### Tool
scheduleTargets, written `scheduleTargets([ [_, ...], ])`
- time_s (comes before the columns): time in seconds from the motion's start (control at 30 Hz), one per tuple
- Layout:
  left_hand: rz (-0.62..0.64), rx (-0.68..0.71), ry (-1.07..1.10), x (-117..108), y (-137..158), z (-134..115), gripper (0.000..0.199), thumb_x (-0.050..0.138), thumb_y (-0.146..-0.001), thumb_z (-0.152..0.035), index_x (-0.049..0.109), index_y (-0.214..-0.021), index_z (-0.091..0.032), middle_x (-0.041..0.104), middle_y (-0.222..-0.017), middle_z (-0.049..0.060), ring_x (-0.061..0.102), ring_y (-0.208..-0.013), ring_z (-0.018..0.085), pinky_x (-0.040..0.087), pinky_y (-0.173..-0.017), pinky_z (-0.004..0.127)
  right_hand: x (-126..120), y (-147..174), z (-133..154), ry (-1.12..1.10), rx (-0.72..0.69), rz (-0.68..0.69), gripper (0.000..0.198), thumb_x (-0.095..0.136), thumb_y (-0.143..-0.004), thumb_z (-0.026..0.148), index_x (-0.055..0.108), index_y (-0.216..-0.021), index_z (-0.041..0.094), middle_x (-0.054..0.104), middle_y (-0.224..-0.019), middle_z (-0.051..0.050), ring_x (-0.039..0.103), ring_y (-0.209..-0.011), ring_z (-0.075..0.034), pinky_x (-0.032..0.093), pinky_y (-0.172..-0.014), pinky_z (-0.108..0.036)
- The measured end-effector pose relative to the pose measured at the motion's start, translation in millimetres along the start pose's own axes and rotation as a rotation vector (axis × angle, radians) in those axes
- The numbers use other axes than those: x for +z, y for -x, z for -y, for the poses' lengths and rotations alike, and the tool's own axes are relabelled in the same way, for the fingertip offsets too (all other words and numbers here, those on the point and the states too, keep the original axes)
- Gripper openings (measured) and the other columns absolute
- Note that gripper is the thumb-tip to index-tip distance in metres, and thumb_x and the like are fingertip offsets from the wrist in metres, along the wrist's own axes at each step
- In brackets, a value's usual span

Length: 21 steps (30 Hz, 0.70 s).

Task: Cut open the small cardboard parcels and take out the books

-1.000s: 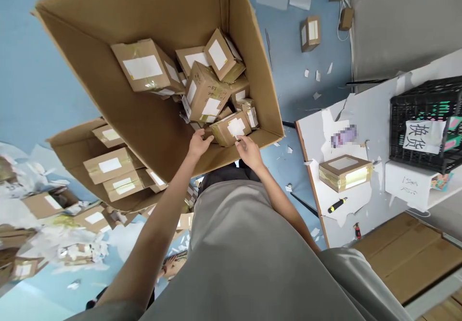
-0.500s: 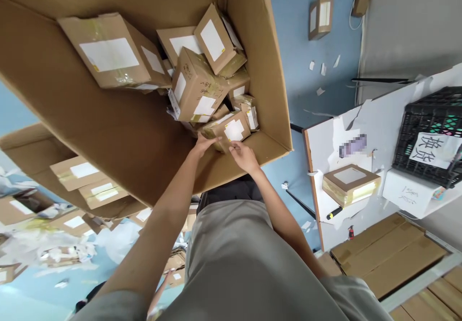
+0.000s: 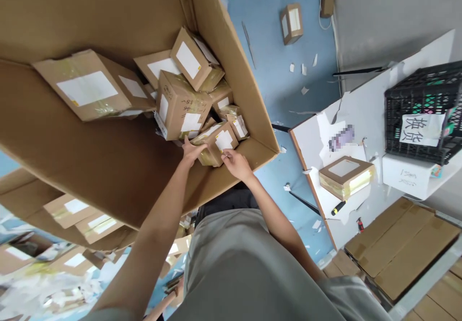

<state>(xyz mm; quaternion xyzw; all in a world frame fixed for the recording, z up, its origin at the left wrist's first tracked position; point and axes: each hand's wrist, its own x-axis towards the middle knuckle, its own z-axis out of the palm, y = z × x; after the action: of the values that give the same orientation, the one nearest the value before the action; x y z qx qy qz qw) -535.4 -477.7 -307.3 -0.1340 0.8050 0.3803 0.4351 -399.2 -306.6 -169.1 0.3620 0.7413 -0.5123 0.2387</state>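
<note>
A small taped cardboard box (image 3: 211, 153) with white labels lies near the front corner inside a very large open carton (image 3: 119, 176). At its left end is my left hand (image 3: 192, 151), the thumb laid over the box and the other fingers partly hidden. My right hand (image 3: 237, 164) has its fingers curled on the box's near right edge, by the label. Just behind stands a bigger box with handwriting (image 3: 186, 100). Several more labelled boxes are piled there, among them a tilted box (image 3: 193, 61) and a large box (image 3: 86, 87) to the left.
To the right, a white table (image 3: 317, 138) bears a taped box (image 3: 346, 172), a black-and-yellow cutter (image 3: 338, 208) and a black crate (image 3: 422, 114). Another open carton (image 3: 21, 186) with boxes stands at left. A person's arm (image 3: 164, 306) shows at the bottom. Paper scraps litter the blue floor.
The view has shifted, so the carton and its boxes appear further left and lower. Both hands stay at the same small box, with the right fingers more curled at its edge.
</note>
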Motion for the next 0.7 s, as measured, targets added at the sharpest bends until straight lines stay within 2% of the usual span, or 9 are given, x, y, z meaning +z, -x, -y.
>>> scheduleTargets([
  [0.07, -0.051, -0.046, -0.041, -7.5, 22.6, -17.3, 0.13, 0.107, -0.068, -0.023, 0.036, -0.177, -0.015, 0.04, -0.178, 0.026, 0.042, -0.17, 0.048, 0.037, -0.144, 0.059, -3.6, 10.9, 7.8, -0.029, -0.019, -0.029, 0.033, 0.072, -0.113, 0.031, 0.082, -0.144, 0.025, 0.085, -0.148, -0.01, 0.083, -0.137, -0.028, 0.062, -0.126, -0.045],
  [0.1, -0.07, -0.003, -0.072, -13.5, 36.7, -25.8, 0.133, 0.107, -0.066, -0.021, 0.036, -0.177, -0.017, 0.039, -0.177, 0.025, 0.041, -0.17, 0.049, 0.037, -0.144, 0.059, -5.7, 17.8, 11.8, -0.046, -0.032, -0.043, 0.033, 0.073, -0.112, 0.031, 0.082, -0.143, 0.026, 0.085, -0.147, -0.01, 0.083, -0.136, -0.028, 0.063, -0.124, -0.044],
  [0.2, -0.164, 0.182, -0.153, -39.9, 87.1, -47.1, 0.135, 0.104, -0.065, -0.019, 0.032, -0.179, -0.018, 0.04, -0.174, 0.023, 0.043, -0.169, 0.049, 0.039, -0.144, 0.062, -13.2, 44.1, 23.5, -0.114, -0.084, -0.08, 0.033, 0.073, -0.112, 0.031, 0.082, -0.143, 0.026, 0.085, -0.147, -0.01, 0.084, -0.133, -0.027, 0.065, -0.121, -0.044],
  [0.3, -0.27, 0.351, -0.15, -70.2, 142.0, -63.8, 0.127, 0.101, -0.07, -0.025, 0.035, -0.178, -0.022, 0.042, -0.174, 0.02, 0.044, -0.17, 0.044, 0.042, -0.144, 0.058, -23.2, 77.2, 32.4, -0.211, -0.138, -0.136, 0.033, 0.074, -0.112, 0.033, 0.083, -0.142, 0.026, 0.085, -0.146, -0.011, 0.085, -0.129, -0.027, 0.067, -0.119, -0.044],
  [0.43, -0.28, 0.591, -0.017, -92.8, 212.1, -91.4, 0.121, 0.098, -0.079, -0.037, 0.03, -0.179, -0.026, 0.038, -0.179, 0.021, 0.045, -0.173, 0.039, 0.047, -0.141, 0.051, -42.0, 128.0, 36.8, -0.362, -0.211, -0.244, 0.043, 0.072, -0.112, 0.041, 0.078, -0.151, 0.025, 0.082, -0.151, -0.014, 0.085, -0.126, -0.027, 0.07, -0.112, -0.044],
  [0.5, -0.228, 0.721, 0.003, -89.3, 245.0, -110.3, 0.121, 0.098, -0.083, -0.043, 0.026, -0.18, -0.033, 0.041, -0.18, 0.018, 0.047, -0.173, 0.037, 0.05, -0.139, 0.052, -54.4, 155.7, 35.3, -0.445, -0.25, -0.308, 0.058, 0.073, -0.111, 0.052, 0.071, -0.162, 0.026, 0.075, -0.16, -0.016, 0.082, -0.133, -0.03, 0.072, -0.106, -0.043],
  [0.57, -0.151, 0.841, 0.002, -73.5, 276.1, -131.7, 0.121, 0.097, -0.087, -0.047, 0.022, -0.181, -0.039, 0.043, -0.18, 0.016, 0.051, -0.17, 0.036, 0.053, -0.137, 0.053, -68.5, 184.3, 29.8, -0.532, -0.279, -0.391, 0.074, 0.073, -0.108, 0.065, 0.062, -0.172, 0.028, 0.066, -0.171, -0.017, 0.077, -0.142, -0.033, 0.073, -0.104, -0.044],
  [0.63, -0.073, 0.943, -0.012, -44.6, 305.1, -153.0, 0.121, 0.095, -0.089, -0.048, 0.019, -0.182, -0.042, 0.042, -0.181, 0.016, 0.053, -0.169, 0.037, 0.055, -0.135, 0.053, -83.8, 212.5, 18.3, -0.614, -0.298, -0.493, 0.087, 0.072, -0.107, 0.074, 0.054, -0.18, 0.03, 0.057, -0.179, -0.017, 0.073, -0.148, -0.035, 0.072, -0.108, -0.046],
  [0.7, -0.012, 1.012, -0.055, -3.1, 332.9, -171.0, 0.124, 0.096, -0.088, -0.047, 0.017, -0.184, -0.044, 0.039, -0.184, 0.015, 0.049, -0.172, 0.038, 0.055, -0.135, 0.053, -100.9, 239.6, -1.4, -0.684, -0.303, -0.617, 0.097, 0.072, -0.105, 0.079, 0.045, -0.185, 0.031, 0.047, -0.187, -0.018, 0.067, -0.156, -0.037, 0.07, -0.115, -0.049],
])
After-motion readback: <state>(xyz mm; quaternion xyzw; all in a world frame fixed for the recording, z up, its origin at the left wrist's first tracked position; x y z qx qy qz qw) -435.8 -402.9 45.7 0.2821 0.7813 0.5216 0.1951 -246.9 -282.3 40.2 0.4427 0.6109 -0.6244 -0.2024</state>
